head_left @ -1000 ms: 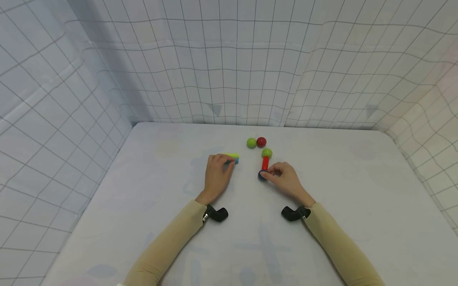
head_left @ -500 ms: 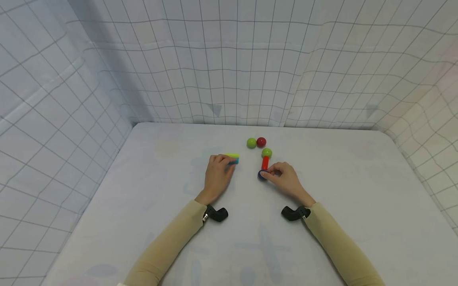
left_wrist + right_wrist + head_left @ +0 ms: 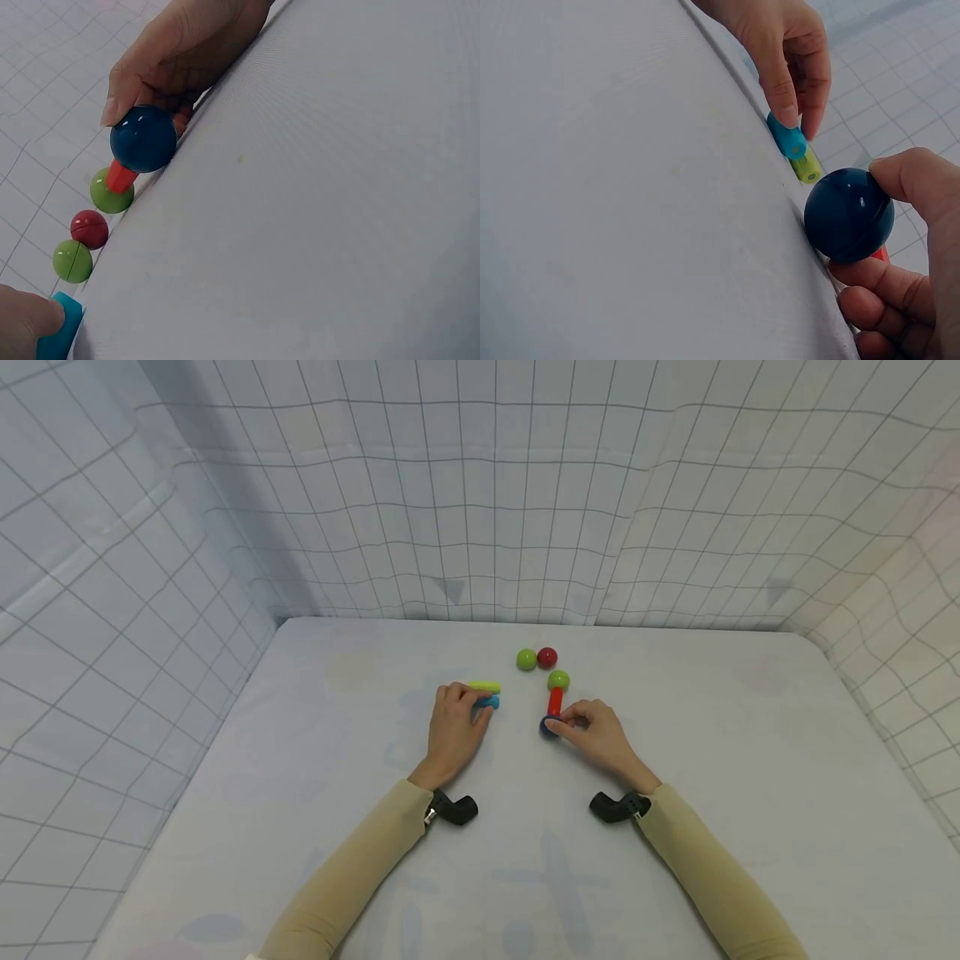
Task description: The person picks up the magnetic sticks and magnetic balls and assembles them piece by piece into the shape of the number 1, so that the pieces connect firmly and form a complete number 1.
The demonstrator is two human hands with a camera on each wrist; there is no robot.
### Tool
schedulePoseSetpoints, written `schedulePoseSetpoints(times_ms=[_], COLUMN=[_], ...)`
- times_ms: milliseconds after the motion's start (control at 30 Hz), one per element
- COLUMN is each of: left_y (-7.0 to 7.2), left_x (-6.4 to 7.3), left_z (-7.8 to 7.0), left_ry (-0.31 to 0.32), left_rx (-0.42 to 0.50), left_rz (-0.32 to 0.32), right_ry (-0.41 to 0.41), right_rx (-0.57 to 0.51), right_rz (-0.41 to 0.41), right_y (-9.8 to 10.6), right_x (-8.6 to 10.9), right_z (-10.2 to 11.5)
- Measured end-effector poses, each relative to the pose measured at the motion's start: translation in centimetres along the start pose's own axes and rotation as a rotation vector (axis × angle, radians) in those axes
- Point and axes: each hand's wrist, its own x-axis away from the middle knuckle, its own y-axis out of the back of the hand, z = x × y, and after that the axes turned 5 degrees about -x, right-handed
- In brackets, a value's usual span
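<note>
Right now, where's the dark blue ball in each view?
Head: dark blue ball, right of and below centre, below the red rod.
Left wrist: dark blue ball, upper left, held by the right hand.
Right wrist: dark blue ball, right of centre.
Shared landmark: light-blue rod at the left hand.

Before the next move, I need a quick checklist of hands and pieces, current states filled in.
1. Right hand grips dark blue ball: ok, thumb and fingers.
2. Red rod spans that ball and near green ball: ok.
3. Red rod fully seated: cannot tell.
4. Left hand holds blue rod: ok.
5. Blue rod joined to a ball: not ok, apart.
6. Far green ball and red ball clear of hands: ok.
</note>
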Motion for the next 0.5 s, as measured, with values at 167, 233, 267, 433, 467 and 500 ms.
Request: schedulePoseSetpoints(times_ms=[167, 233, 267, 433, 467, 500], left_y=[-0.07, -0.08, -0.08, 0.01, 0.02, 0.03], left_x=[-0.07, -0.10, -0.10, -0.08, -0.06, -0.04], left_z=[0.14, 0.19, 0.21, 0.28, 0.29, 0.30], left_ry=[-0.041, -0.054, -0.059, -0.065, -0.065, -0.064], left_rx=[-0.007, -0.012, -0.013, -0.003, 0.001, 0.005], left_rz=[-0.030, -0.033, -0.033, -0.014, -0.013, -0.012], right_ry=[0.002, 0.003, 0.003, 0.002, 0.000, -0.003], right_rx=[-0.001, 0.000, 0.000, 0.000, -0.001, -0.001], right_rz=[-0.001, -0.002, -0.003, -0.008, -0.008, -0.006], right_y=[-0.02, -0.02, -0.02, -0.04, -0.05, -0.06], right_x=[0.01, 0.00, -0.01, -0.03, -0.02, 0.01], right_z=[0.07, 0.06, 0.03, -0.02, -0.01, 0.03])
